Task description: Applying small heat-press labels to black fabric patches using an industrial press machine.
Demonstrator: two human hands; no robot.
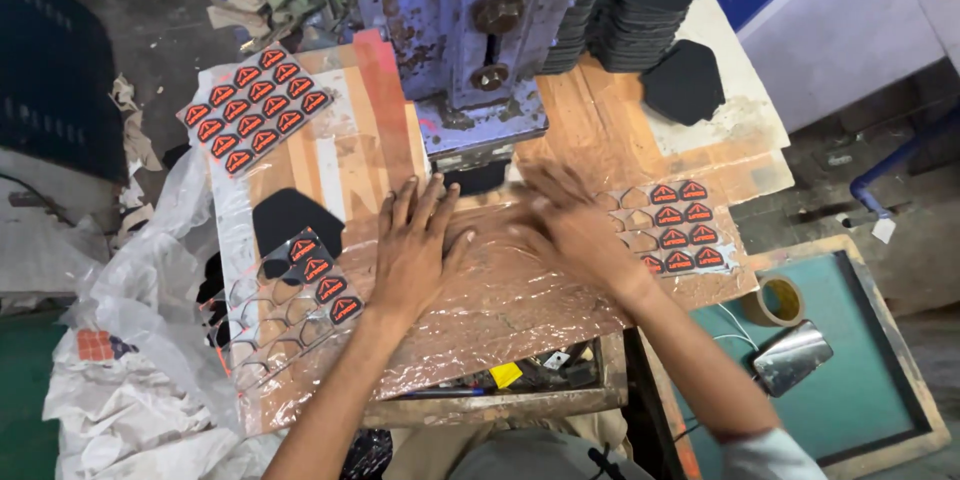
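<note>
Nearest us we list a shallow tray (500,380) under the worktop (560,120) edge, holding a yellow tag and small dark oddments. Above it, our left hand (415,245) lies flat, fingers (405,202) spread and released, palm down on the crinkled clear plastic film (500,305) covering the worktop centre. Our right hand (575,230) also rests on the film, blurred, fingers open, grasping nothing. Just right of it: a sheet of red-and-black triangular badges (680,225), partly emptied. Left: a second badge sheet (300,300), mostly emptied, overlapping a black fabric piece (285,215); a full badge sheet (255,108) further back. Behind the hands: a worn blue press (470,30) with a black piece under its head. Back right: stacked black fabric pieces (640,10). Far right: tape roll (775,300) and phone (792,357) on a green board (860,390).
</note>
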